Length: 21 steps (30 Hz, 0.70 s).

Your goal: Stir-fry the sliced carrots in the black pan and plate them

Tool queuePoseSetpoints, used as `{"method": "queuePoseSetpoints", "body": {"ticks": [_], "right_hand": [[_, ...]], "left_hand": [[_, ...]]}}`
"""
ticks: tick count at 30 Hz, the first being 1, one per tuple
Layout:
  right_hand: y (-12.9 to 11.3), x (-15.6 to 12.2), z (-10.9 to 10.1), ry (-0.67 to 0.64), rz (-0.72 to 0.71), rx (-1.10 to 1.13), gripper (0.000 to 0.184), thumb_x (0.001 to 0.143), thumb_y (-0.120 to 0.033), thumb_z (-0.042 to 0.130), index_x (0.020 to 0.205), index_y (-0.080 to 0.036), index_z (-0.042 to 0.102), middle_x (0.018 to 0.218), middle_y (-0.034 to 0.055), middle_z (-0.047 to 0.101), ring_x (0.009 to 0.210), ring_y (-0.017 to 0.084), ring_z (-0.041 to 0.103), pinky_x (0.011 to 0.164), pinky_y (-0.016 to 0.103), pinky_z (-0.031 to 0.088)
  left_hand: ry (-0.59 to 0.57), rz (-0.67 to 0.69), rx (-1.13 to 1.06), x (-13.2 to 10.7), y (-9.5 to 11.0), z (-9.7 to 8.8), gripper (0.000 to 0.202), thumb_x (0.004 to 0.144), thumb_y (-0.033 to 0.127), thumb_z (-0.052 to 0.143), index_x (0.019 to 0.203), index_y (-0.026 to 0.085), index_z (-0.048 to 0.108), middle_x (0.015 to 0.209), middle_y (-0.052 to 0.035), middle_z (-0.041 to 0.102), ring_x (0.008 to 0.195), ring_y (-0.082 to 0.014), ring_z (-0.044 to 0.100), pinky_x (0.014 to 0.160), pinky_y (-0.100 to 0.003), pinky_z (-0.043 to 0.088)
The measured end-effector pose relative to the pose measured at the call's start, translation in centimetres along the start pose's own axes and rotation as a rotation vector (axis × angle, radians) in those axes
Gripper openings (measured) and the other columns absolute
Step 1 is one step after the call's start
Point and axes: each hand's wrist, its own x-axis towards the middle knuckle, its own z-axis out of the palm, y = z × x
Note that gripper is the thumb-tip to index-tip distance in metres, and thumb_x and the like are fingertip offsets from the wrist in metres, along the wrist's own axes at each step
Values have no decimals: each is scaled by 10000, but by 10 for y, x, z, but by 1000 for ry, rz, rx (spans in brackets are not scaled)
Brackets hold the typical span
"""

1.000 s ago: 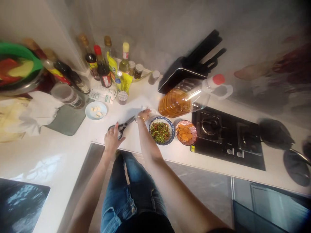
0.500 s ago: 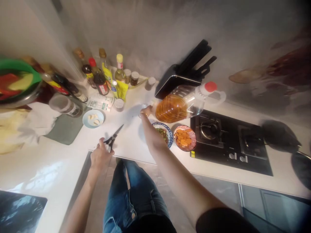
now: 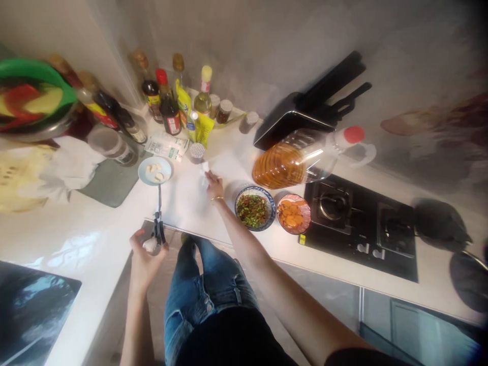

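My left hand [image 3: 145, 254] is closed around the handles of a pair of scissors [image 3: 157, 218], lifted near the counter's front edge with the blades pointing away from me toward a small blue plate of garlic cloves [image 3: 154, 170]. My right hand [image 3: 213, 185] reaches over the white counter and pinches a small white packet [image 3: 205, 168] beside a small spice jar [image 3: 197, 151]. A blue-rimmed bowl of chopped greens and red bits [image 3: 254, 207] sits just right of that hand.
A pink bowl of orange slices [image 3: 293, 213], a large oil bottle with a red cap [image 3: 301, 157], a black knife block [image 3: 305, 114] and a gas hob [image 3: 362, 218] stand to the right. Sauce bottles [image 3: 168, 101], a grey cutting mat [image 3: 110, 180] and a green bowl [image 3: 26, 101] fill the left.
My left hand picked the scissors up off the counter and drew them toward me, blades now pointing away. My right hand moved left from the oil bottle and took hold of the white packet.
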Motion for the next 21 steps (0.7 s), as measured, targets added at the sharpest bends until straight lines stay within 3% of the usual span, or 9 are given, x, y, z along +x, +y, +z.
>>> {"method": "queuePoseSetpoints", "body": {"ticks": [4, 6, 8, 9, 12, 16, 19, 21], "right_hand": [[-71, -62, 60, -104, -97, 114, 645, 788, 102, 387, 1379, -134, 490, 1451, 41, 486, 1337, 138, 420, 1086, 326, 298], [-111, -80, 82, -158, -157, 149, 639, 783, 68, 467, 1332, -249, 543, 1402, -53, 539, 1320, 104, 452, 1056, 279, 345], [-132, -92, 86, -110, -172, 198, 665, 804, 47, 459, 1365, -307, 505, 1429, -72, 505, 1335, 76, 433, 1042, 241, 363], [-132, -98, 81, -66, -162, 227, 669, 824, 33, 438, 1397, -312, 465, 1455, -77, 471, 1350, 61, 408, 1038, 230, 369], [-85, -135, 48, 73, -108, 323, 597, 908, -33, 340, 1457, -266, 372, 1495, -63, 418, 1379, 50, 360, 1043, 254, 383], [37, -232, 2, 190, 50, 336, 526, 929, -138, 334, 1419, -283, 456, 1419, 21, 524, 1314, 182, 479, 1026, 402, 414], [127, -288, -25, 434, 244, 288, 509, 904, -213, 365, 1387, -281, 511, 1358, 98, 571, 1278, 275, 508, 997, 507, 418], [173, -298, -42, 653, 466, 247, 502, 905, -240, 325, 1347, -317, 551, 1299, 127, 601, 1276, 290, 501, 1000, 523, 393]], "left_hand": [[-3, -119, -117, -12, -2, -8, 731, 588, 377, 731, 1200, 204, 371, 714, 49, 574, 559, -137, 581, 541, -264, 484], [36, -171, -117, -17, -1, -13, 749, 566, 368, 733, 1209, 200, 389, 682, 62, 553, 521, -124, 551, 500, -239, 454], [87, -208, -115, -23, 1, -19, 783, 550, 345, 731, 1240, 198, 391, 650, 67, 544, 504, -121, 537, 478, -223, 431], [107, -223, -113, -25, 2, -22, 802, 548, 336, 729, 1259, 196, 386, 632, 69, 542, 491, -120, 529, 468, -217, 420], [116, -273, -82, -28, 2, -28, 844, 541, 332, 735, 1298, 202, 385, 610, 62, 552, 456, -116, 507, 436, -208, 392], [54, -269, -63, -24, -1, -23, 833, 544, 347, 743, 1295, 232, 403, 674, 46, 576, 474, -111, 518, 432, -206, 397], [-23, -206, -60, -19, -2, -11, 832, 540, 361, 750, 1284, 223, 404, 703, 39, 580, 492, -115, 537, 443, -211, 413], [-49, -125, -23, -17, 0, -3, 807, 537, 377, 749, 1256, 200, 429, 687, 39, 574, 481, -118, 537, 445, -221, 422]]}}
